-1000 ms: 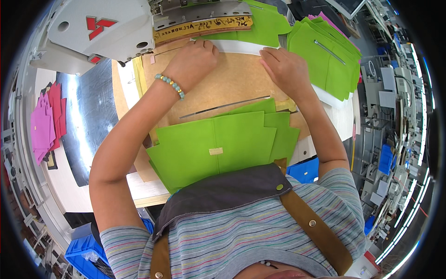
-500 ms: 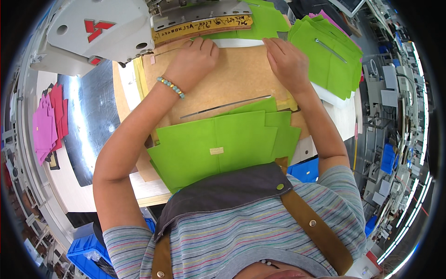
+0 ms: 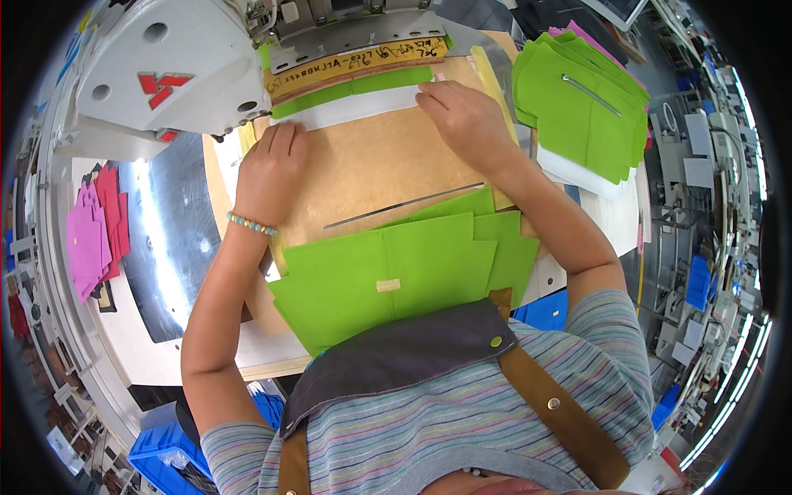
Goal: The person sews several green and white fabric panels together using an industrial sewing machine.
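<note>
A white strip (image 3: pixel 363 109) lies across the tan board (image 3: pixel 363 169), along the near edge of a green fabric piece (image 3: pixel 355 89). The far part of the fabric goes under the machine's clamp plate (image 3: pixel 355 58), where it is hidden. My left hand (image 3: pixel 272 165), wearing a beaded bracelet, has its fingers bent together at the strip's left end. At the other end, the fingers of my right hand (image 3: pixel 462 124) pinch the strip's corner. Closer to my body, a stack of green fabric pieces (image 3: pixel 388 264) rests over the board's near edge.
The white sewing machine head (image 3: pixel 173 66) stands at the far left. On the right, green pieces with a zipper (image 3: pixel 590 107) are piled on a white block. Pink pieces (image 3: pixel 87 243) and red pieces (image 3: pixel 113 206) lie far left, beside a shiny metal plate (image 3: pixel 169 239).
My left hand has moved left and nearer to me; my right hand has shifted left and slightly nearer. More of the white strip shows, and the green fabric behind it now lies straight along the clamp.
</note>
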`<act>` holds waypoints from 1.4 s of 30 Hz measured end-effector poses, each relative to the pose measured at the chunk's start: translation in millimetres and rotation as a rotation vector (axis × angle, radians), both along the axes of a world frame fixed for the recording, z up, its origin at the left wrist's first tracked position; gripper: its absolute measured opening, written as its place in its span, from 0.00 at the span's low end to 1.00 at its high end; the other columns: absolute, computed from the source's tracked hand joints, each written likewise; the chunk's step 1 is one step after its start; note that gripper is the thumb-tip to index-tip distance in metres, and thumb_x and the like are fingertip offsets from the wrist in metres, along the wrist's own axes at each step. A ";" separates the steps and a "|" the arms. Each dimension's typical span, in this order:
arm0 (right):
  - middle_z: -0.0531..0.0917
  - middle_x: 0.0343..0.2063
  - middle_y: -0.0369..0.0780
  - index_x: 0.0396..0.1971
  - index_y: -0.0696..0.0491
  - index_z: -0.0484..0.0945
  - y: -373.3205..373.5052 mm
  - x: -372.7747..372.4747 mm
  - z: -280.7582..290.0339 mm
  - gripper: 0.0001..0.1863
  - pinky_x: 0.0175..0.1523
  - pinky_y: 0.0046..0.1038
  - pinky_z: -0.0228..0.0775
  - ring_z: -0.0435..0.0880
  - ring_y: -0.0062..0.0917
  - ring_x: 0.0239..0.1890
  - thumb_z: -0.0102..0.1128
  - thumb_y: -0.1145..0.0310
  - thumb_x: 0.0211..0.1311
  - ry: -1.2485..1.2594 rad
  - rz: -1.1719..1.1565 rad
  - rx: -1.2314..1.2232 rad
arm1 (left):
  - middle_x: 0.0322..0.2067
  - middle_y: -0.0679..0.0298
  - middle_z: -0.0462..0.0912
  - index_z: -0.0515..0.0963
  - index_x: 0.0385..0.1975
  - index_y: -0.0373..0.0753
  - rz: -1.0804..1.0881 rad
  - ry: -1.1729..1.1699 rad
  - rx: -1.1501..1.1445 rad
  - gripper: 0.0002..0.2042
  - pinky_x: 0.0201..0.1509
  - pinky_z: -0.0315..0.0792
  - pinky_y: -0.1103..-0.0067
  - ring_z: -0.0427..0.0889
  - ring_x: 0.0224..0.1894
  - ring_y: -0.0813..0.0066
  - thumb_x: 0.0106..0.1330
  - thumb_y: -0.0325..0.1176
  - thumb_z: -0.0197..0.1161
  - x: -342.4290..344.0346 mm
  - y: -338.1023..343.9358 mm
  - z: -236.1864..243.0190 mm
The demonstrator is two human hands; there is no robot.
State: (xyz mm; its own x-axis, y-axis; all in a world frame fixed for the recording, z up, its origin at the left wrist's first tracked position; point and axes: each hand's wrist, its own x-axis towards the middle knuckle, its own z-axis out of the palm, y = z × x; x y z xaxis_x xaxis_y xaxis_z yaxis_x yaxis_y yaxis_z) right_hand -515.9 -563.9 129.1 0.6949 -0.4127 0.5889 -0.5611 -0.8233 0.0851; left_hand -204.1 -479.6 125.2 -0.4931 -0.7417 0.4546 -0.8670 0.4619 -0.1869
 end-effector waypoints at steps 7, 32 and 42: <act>0.81 0.31 0.36 0.32 0.54 0.81 3.0 -5.3 1.4 0.07 0.39 0.28 0.80 0.84 0.26 0.38 0.64 0.75 0.50 0.041 -0.093 0.004 | 0.42 0.59 0.82 0.81 0.47 0.32 0.008 0.052 -0.002 0.15 0.47 0.83 0.75 0.84 0.47 0.65 0.58 0.25 0.64 -3.6 3.3 -2.2; 0.86 0.47 0.47 0.43 0.63 0.83 7.4 -5.3 2.9 0.13 0.49 0.33 0.83 0.88 0.37 0.49 0.64 0.78 0.57 0.077 -0.090 0.156 | 0.50 0.53 0.85 0.82 0.48 0.30 0.077 0.066 0.036 0.16 0.58 0.82 0.71 0.85 0.56 0.59 0.60 0.25 0.63 -5.9 4.4 -9.2; 0.86 0.45 0.44 0.39 0.59 0.83 1.0 -4.4 -3.2 0.09 0.49 0.33 0.82 0.87 0.34 0.46 0.60 0.77 0.58 0.010 -0.042 0.075 | 0.62 0.45 0.78 0.77 0.58 0.28 0.116 0.201 0.161 0.19 0.73 0.71 0.64 0.77 0.66 0.50 0.69 0.27 0.59 -14.4 23.3 -11.0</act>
